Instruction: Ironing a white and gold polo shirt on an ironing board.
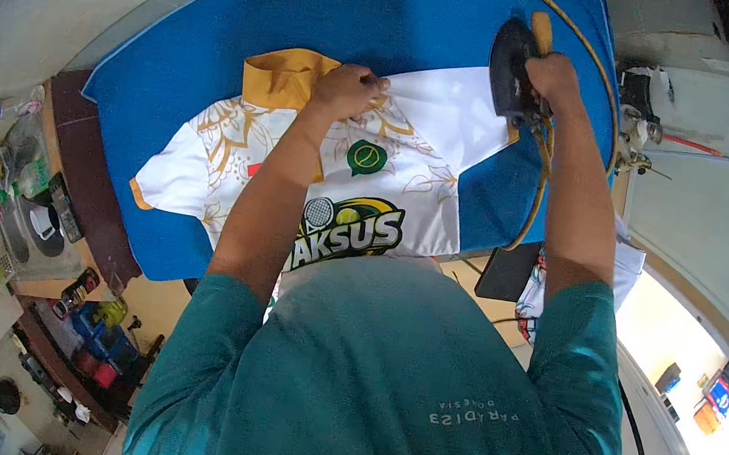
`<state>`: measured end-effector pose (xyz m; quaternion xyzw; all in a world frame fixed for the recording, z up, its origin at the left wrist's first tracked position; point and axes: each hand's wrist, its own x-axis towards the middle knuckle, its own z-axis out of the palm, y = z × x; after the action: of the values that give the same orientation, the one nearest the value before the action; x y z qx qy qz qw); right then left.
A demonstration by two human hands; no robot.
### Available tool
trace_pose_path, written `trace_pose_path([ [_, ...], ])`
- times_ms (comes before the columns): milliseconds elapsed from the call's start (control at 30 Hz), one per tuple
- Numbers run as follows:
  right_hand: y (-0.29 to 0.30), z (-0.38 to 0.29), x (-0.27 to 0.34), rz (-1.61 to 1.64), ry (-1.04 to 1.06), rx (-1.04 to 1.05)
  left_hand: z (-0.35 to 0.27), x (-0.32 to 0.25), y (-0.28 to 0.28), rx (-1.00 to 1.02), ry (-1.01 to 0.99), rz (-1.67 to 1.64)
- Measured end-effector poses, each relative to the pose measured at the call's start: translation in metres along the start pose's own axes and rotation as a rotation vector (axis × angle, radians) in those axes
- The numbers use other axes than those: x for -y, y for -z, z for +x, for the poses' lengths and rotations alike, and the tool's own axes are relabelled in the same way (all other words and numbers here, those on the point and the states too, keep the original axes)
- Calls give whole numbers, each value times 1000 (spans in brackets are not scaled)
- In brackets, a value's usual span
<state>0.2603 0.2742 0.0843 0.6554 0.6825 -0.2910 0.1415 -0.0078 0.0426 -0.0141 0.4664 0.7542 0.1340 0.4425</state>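
A white polo shirt with a mustard collar and printed gold leaves is spread on a blue padded ironing surface. At the shoulder beside the collar, my left hand has its fingers bent onto the fabric; whether it pinches the cloth is unclear. My right hand grips a dark clothes iron by its handle. The iron lies over the end of the sleeve on the right, near its mustard cuff. The shirt's lower part is hidden by my torso.
A yellowish cord loops along the right side of the blue surface, beside my forearm. Patterned cloth hangs below its right edge. At left, a sink area holds dishes. An open doorway shows at the lower right.
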Motion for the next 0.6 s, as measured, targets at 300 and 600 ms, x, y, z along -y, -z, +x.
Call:
trace_pose_path([
  [300,-60,-77,-107,-50,284,-71,-3,4,-5,-7,27,-43],
  [600,-91,-141,-14,-149,549,190,-18,-8,-4,-258,-8,134],
])
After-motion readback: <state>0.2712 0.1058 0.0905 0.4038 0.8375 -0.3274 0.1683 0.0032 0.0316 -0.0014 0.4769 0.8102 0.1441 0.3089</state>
